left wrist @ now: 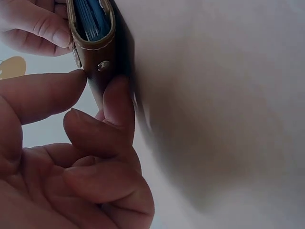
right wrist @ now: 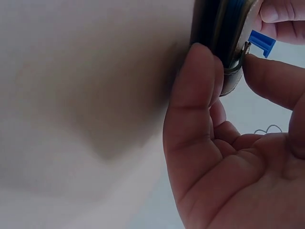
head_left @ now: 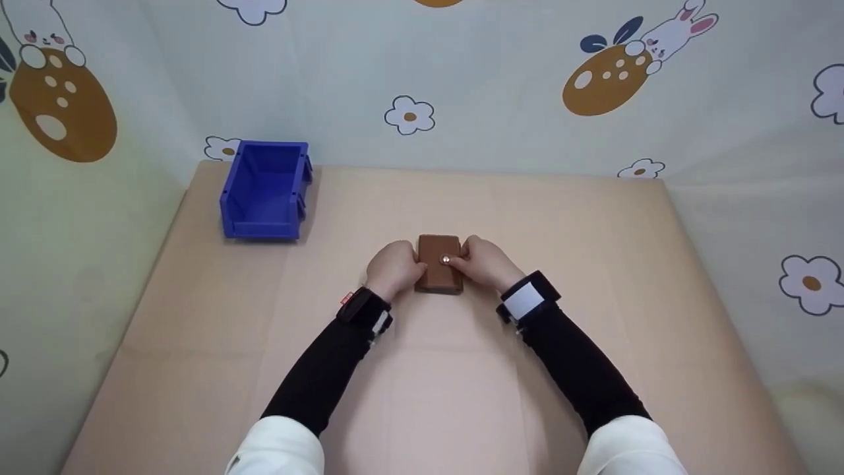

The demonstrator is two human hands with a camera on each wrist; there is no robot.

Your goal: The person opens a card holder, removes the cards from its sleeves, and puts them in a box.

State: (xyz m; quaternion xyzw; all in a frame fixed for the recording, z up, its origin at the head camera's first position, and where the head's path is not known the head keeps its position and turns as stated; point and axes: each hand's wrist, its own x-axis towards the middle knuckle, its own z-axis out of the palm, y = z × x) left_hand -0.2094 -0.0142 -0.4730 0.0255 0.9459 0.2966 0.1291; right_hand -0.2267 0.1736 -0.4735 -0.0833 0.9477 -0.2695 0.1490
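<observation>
Wallet (head_left: 432, 274), brown and stitched, is lying about midway between the left and right edges of the tabletop (head_left: 448, 396), rather nearer the far edge, broad face upward. Whether its whole underside is touching the surface cannot be told.

Both hands are clamping it from opposite sides. The left hand (head_left: 393, 267) is pinching the left side, thumb at the upper edge and a finger lower down, apparently serving as a brace. The right hand (head_left: 491, 262) is gripping the right side, its thumb tip lying at the metal snap (head_left: 446, 260); in this inspector's judgement, the hold is giving that thumb purchase while the opposite grip is steadying the wallet. Blue layers (left wrist: 90, 21) are showing at one end.

As to pose, the hands are facing each other across the wallet, and the forearms, in black sleeves (head_left: 323, 369), are forming a V that is narrowing toward the far edge.

A blue bin (head_left: 264, 231) is standing near the far left corner, its low front facing the near edge, seemingly leaving the middle for two-handed work.
</observation>
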